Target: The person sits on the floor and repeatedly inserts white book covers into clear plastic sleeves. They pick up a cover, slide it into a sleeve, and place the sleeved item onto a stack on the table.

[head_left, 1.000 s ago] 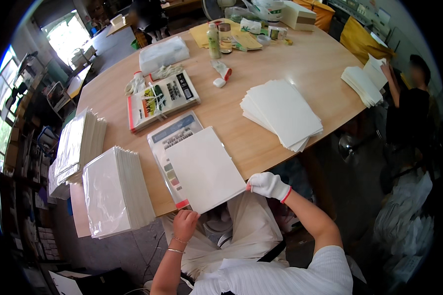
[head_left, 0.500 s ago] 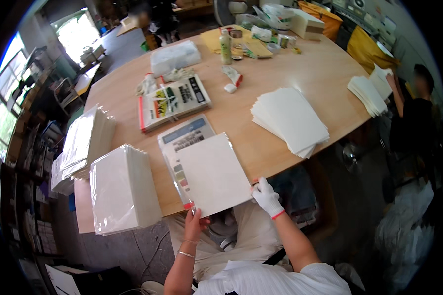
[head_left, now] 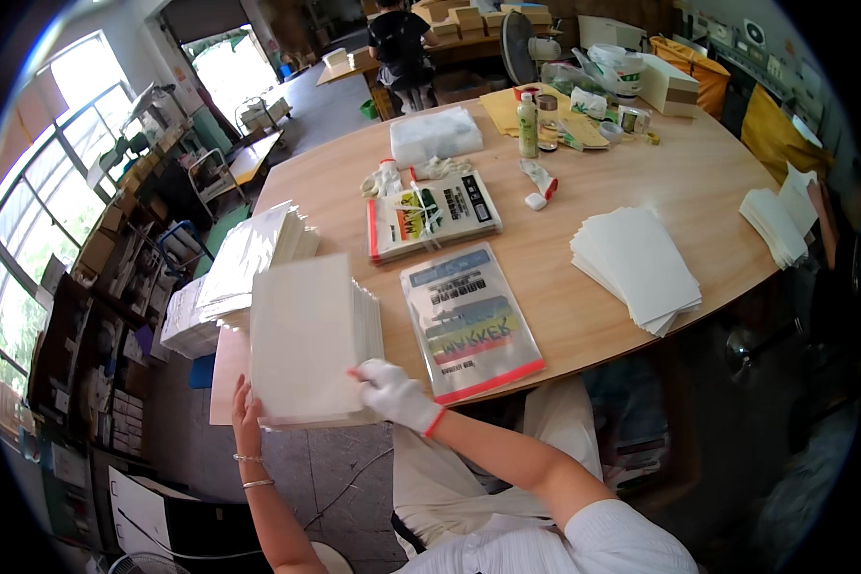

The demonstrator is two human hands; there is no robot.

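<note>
A white paper sheet, slightly blurred, lies over the tall stack of white sheets at the table's near left. My left hand, bare, stands at the sheet's lower left corner with its fingers stretched upward along the edge. My right hand, in a white glove with a red cuff, reaches across and closes on the sheet's right edge, its bare fingertips showing. Right of this hand a clear printed plastic bag with a red strip lies flat at the table's near edge.
Behind the bag lies a bundle of printed bags. Another paper stack stands at the left, and fanned white sheets lie at the right. A bottle and a jar stand farther back. A co-worker sits beyond the table.
Both hands have moved left with the white sheet, from over the printed bag onto the tall stack. The printed bag is now uncovered. The view has turned left.
</note>
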